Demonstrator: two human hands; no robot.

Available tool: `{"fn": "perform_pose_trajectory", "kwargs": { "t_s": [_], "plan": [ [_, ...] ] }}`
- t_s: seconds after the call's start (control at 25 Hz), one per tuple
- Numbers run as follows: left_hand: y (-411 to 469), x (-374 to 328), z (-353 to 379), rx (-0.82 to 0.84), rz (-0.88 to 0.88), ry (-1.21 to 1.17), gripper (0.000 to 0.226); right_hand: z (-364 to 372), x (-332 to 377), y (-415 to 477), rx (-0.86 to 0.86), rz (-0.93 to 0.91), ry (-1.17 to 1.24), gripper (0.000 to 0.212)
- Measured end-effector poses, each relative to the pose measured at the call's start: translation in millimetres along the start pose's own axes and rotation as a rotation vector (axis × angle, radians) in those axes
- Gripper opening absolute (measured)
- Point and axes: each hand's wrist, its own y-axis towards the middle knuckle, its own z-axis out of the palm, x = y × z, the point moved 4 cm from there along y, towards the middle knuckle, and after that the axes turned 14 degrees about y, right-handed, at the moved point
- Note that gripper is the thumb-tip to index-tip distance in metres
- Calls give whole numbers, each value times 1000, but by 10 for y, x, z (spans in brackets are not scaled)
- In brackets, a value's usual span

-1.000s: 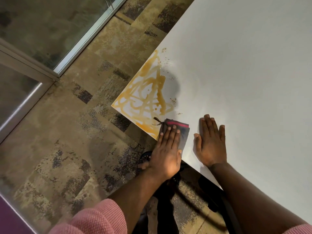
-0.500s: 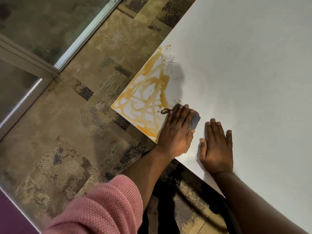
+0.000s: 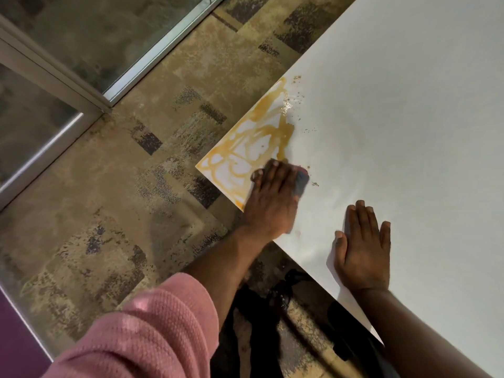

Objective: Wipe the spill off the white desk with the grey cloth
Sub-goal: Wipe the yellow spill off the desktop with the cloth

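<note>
An orange-brown spill point(image 3: 253, 144) streaks the near-left corner of the white desk point(image 3: 395, 118), with small specks beside it. My left hand point(image 3: 272, 203) presses flat on the grey cloth point(image 3: 302, 182), which shows only as a dark edge under my fingers, at the spill's near-right edge. The fingertips overlap the spill. My right hand point(image 3: 362, 246) lies flat and spread on the desk near its front edge, to the right of the cloth, holding nothing.
Patterned brown carpet point(image 3: 122, 200) lies left of and below the desk corner. A glass partition with a metal frame point(image 3: 81, 85) runs along the upper left. Dark shapes point(image 3: 272, 304) sit under the desk's front edge.
My left hand has pushed the cloth forward along the desk into the spill's near-right edge, and the cloth is now mostly hidden beneath it. My right hand has stayed flat in place.
</note>
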Motion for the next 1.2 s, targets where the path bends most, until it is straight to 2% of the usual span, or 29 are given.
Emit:
{"fn": "perform_pose_trajectory", "kwargs": {
  "t_s": [0.12,0.2,0.32,0.48,0.64,0.72,0.92,1.08,1.2],
  "plan": [
    [-67,20,-14,-8,-106,-61,70,27,-12,1,2,12,4,67],
    [-394,-177,1,-28,-109,-104,72,28,-4,1,7,10,4,67],
    [-849,-442,113,32,-75,-70,73,21,57,28,15,34,4,69],
    [-515,-113,51,-11,-33,-78,68,125,331,146,26,9,60,66],
    [-32,483,-2,-37,-213,-7,67,163,340,137,16,19,69,67],
    [-76,420,13,-57,-255,-54,71,129,335,148,12,13,81,66],
    [-819,-451,193,-56,-51,-74,75,109,359,163,6,28,98,65],
    [-609,-331,135,-45,28,-68,71,98,370,167,-18,5,85,64],
    [-409,-239,84,-24,13,-71,70,97,374,134,-31,13,94,64]
  ]
}}
